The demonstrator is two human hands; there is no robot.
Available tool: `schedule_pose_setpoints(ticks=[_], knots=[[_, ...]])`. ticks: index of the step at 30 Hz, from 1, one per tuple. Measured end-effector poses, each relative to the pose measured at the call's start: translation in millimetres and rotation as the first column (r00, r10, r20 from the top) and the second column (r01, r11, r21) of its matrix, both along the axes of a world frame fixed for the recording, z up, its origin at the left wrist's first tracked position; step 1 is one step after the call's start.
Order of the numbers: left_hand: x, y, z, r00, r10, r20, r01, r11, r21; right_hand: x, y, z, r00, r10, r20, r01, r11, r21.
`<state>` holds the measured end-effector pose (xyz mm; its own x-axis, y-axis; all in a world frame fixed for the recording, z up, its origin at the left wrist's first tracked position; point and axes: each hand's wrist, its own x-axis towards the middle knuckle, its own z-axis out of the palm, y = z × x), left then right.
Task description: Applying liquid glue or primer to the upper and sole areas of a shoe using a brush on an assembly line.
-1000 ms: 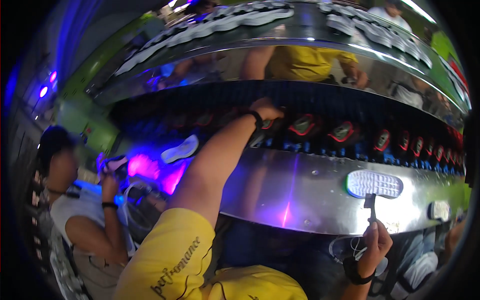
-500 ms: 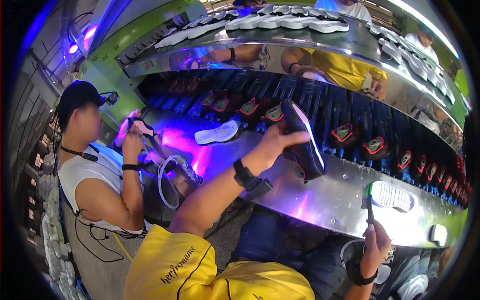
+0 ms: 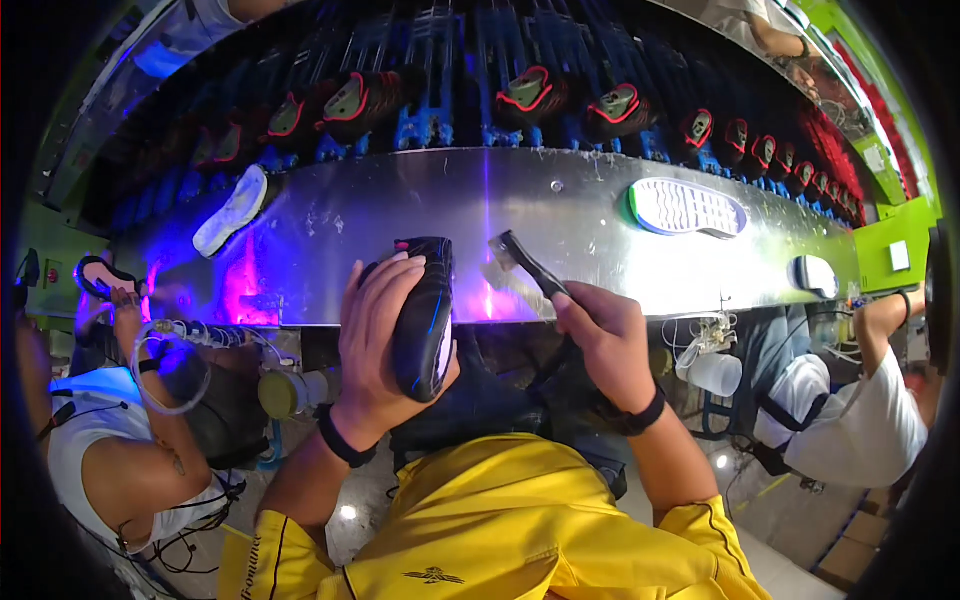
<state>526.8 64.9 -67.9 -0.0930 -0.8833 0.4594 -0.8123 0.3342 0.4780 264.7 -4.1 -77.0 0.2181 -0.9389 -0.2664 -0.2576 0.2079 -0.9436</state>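
Observation:
A black shoe upper (image 3: 424, 318) with a pale underside rests in my left hand (image 3: 378, 335), whose fingers wrap round it from the left. It stands nearly upright, close to my body at the front edge of the metal bench. My right hand (image 3: 610, 335) grips the black handle of a small brush (image 3: 527, 262); its bristled head points up and left, over the bench and apart from the shoe. A white shoe sole (image 3: 688, 207) with a grooved face lies on the bench to the right. Another white sole (image 3: 232, 210) lies to the left.
Behind the metal bench (image 3: 400, 200) runs a row of black, red-edged shoe uppers (image 3: 528, 90) on blue holders. A further sole (image 3: 816, 276) lies far right. One co-worker (image 3: 140, 430) sits at my left with a shoe in hand, another (image 3: 850, 420) at my right. A white cup (image 3: 715, 374) hangs below the bench.
My left hand has brought the shoe down from the rack side toward my body. The brush has moved left, away from the right-hand sole. My view has turned lower and rightward.

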Motion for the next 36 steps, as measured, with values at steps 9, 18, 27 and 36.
schedule_pose_setpoints(ticks=[9,18,27,36], knots=[[1.9,23.9,-28.3,1.000,0.015,0.000,-0.015,0.998,-0.064,40.9,-5.1,-47.9,0.996,0.081,-0.032,-0.084,0.991,-0.104],[8.4,24.4,-38.2,1.000,0.013,-0.026,-0.016,0.995,-0.098,33.0,31.1,-41.2,0.980,0.128,0.155,-0.138,0.989,0.056],[7.0,26.2,-38.2,0.997,0.005,-0.071,-0.013,0.994,-0.105,36.2,31.4,-33.1,0.993,0.105,0.054,-0.100,0.990,-0.098],[1.1,21.1,-30.5,0.999,0.010,-0.046,-0.014,0.996,-0.085,15.6,56.1,-8.8,0.969,0.167,0.183,-0.156,0.985,-0.072]])
